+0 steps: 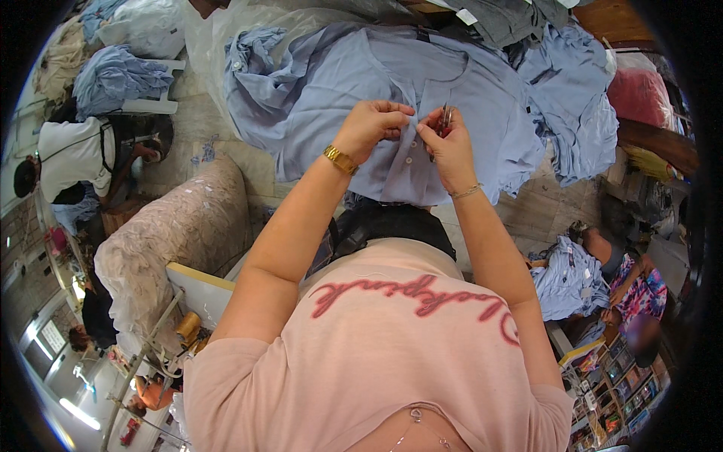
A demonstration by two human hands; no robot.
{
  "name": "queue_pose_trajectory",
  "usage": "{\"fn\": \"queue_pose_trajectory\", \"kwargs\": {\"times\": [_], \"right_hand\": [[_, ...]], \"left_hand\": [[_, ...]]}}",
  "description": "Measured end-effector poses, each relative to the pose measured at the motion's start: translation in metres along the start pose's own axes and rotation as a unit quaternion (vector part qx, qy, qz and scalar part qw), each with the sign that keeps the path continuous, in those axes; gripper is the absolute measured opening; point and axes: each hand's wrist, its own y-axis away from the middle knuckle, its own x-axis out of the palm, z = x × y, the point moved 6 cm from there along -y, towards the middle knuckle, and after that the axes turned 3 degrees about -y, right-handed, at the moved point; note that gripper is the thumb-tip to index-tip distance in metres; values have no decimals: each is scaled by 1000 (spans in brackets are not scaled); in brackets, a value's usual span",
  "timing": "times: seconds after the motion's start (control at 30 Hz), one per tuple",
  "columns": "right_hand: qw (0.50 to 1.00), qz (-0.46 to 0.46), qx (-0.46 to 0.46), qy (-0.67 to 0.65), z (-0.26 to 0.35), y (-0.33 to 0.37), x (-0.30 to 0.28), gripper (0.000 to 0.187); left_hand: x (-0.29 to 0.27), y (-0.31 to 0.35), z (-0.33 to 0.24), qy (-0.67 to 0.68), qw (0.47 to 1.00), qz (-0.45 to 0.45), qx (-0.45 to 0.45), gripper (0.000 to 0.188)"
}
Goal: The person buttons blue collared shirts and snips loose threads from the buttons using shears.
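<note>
I see the left hand (370,125) pinching the button placket of the light-blue shirt (376,90) spread ahead; the right hand (449,143) grip is closed on small thread snips (444,119), touching the placket.

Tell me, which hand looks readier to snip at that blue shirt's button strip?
Probably the right hand: it holds small snips with the tips at the shirt placket. The left hand carries no tool and only pinches the fabric beside them.

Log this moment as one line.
left hand pinching blue shirt placket | right hand holding small snips at placket | more blue shirts right
</note>
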Motion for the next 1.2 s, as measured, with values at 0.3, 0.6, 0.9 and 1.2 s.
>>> {"fn": "queue_pose_trajectory", "kwargs": {"times": [0.3, 0.6, 0.9, 1.2], "right_hand": [[1000, -7, -2, 7, -4, -1, 3, 24], [1000, -10, 14, -10, -7, -2, 2, 25], [1000, -4, 12, -7, -7, -2, 4, 25], [1000, -12, 18, -4, -7, -2, 3, 27]], "left_hand": [[-1, -4, 1, -62, 998, -23, 15, 30], [-2, -6, 4, -7, 1000, -9, 0, 27], [-1, -5, 2, -65, 997, -36, 12, 25], [0, -4, 1, -50, 998, -37, 11, 25]]}}
